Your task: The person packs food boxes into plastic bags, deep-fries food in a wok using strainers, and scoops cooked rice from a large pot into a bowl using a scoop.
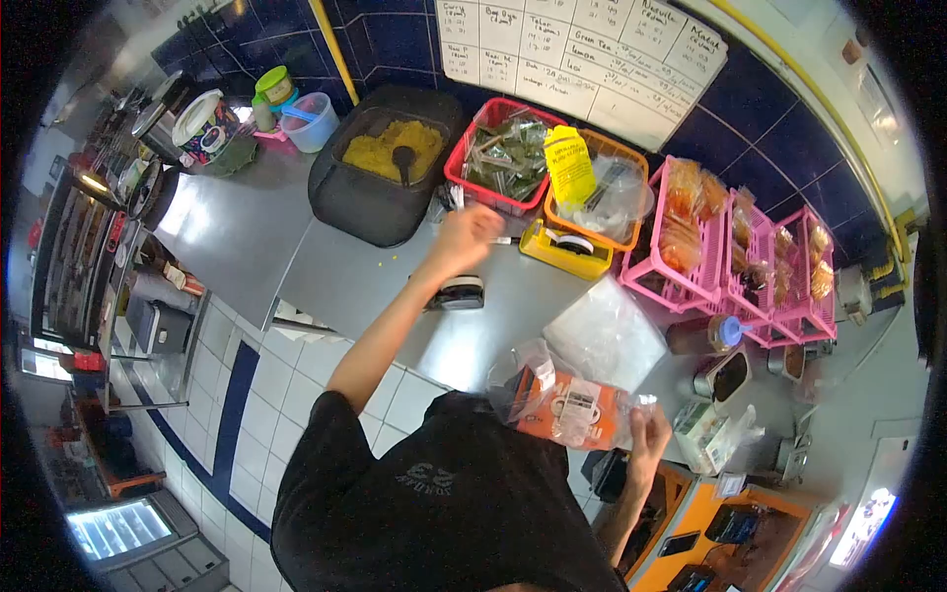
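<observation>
My left hand [469, 238] is stretched over the steel counter, just in front of the red basket [456, 163] of clear-wrapped green packets. Its fingers are curled; what they hold, if anything, cannot be made out. Close by lie small wrapped cutlery-like items [452, 197] and a dark, rounded object [460, 292]. At the counter's front edge, my right hand [648, 434] pinches the end of a clear plastic bag [621, 434]. Inside the bag is an orange printed box [552, 412]. A sheet of clear plastic bags [606, 333] lies flat behind it.
A black container [370, 212] of yellow food stands at the back. A yellow tape dispenser [565, 252] sits before an orange basket [631, 237]. Pink baskets [681, 281] with bagged food and a blue-lidded jar [698, 334] are at the right.
</observation>
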### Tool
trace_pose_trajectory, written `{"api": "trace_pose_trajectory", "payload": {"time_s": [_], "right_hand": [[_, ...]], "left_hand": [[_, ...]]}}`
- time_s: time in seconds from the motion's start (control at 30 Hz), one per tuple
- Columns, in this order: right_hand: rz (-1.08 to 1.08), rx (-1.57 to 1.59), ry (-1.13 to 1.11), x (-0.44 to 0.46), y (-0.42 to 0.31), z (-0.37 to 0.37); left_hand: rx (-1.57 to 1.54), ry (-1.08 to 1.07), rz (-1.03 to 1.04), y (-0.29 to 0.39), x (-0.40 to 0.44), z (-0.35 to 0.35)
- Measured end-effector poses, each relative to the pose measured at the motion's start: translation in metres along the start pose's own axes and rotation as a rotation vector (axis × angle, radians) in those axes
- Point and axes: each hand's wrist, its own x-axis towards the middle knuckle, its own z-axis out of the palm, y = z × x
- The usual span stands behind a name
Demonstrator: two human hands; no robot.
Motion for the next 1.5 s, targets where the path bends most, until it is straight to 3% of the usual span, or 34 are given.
{"api": "trace_pose_trajectory", "payload": {"time_s": [0.07,0.13,0.17,0.27,0.3,0.37,0.4,0.47,0.5,0.57,0.63,0.7,0.8,1.17,1.23,1.4,1.5], "right_hand": [[-0.09,-0.132,0.086,0.0,0.006,-0.019],[-0.083,-0.282,0.171,0.011,-0.011,-0.022],[-0.095,-0.29,0.179,0.019,-0.012,-0.024],[-0.256,-0.221,0.494,0.043,-0.019,-0.023],[-0.266,-0.223,0.504,0.05,-0.028,-0.017],[-0.301,-0.269,0.525,0.062,-0.049,-0.005],[-0.324,-0.265,0.521,0.067,-0.059,0.004],[-0.336,-0.23,0.465,0.078,-0.079,0.03],[-0.337,-0.205,0.401,0.082,-0.086,0.042],[-0.416,-0.216,0.224,0.096,-0.084,0.062],[-0.475,-0.342,0.106,0.101,-0.106,0.091],[-0.495,-0.276,0.007,0.111,-0.118,0.114],[-0.386,-0.135,-0.036,0.12,-0.105,0.128],[-0.219,-0.026,-0.036,0.109,-0.078,0.122],[-0.254,-0.078,-0.03,0.109,-0.075,0.119],[-0.254,-0.067,-0.004,0.114,-0.066,0.107],[-0.434,0.118,0.166,0.127,-0.064,0.078]], "left_hand": [[0.305,0.197,-0.245,-0.083,0.033,-0.001],[0.397,0.212,-0.326,-0.134,0.05,0.013],[0.497,0.225,-0.423,-0.143,0.056,0.018],[0.455,0.195,-0.444,-0.149,0.061,0.03],[0.447,0.197,-0.432,-0.146,0.057,0.031],[0.527,0.472,-0.184,-0.118,0.049,0.028],[0.521,0.476,-0.173,-0.107,0.049,0.028],[0.384,0.686,0.088,-0.086,0.042,0.021],[0.391,0.681,0.078,-0.073,0.034,0.02],[-0.166,0.532,0.053,-0.018,0.03,0.013],[-0.083,0.251,0.075,0.037,0.011,0.002],[-0.406,0.007,-0.083,0.075,-0.01,0.01],[-0.358,-0.055,0.053,0.116,-0.035,0.021],[-0.208,-0.026,0.204,0.13,-0.067,0.045],[-0.127,0.029,0.308,0.133,-0.068,0.045],[-0.022,-0.052,0.289,0.117,-0.074,0.045],[0.027,-0.114,0.325,0.092,-0.073,0.036]]}}
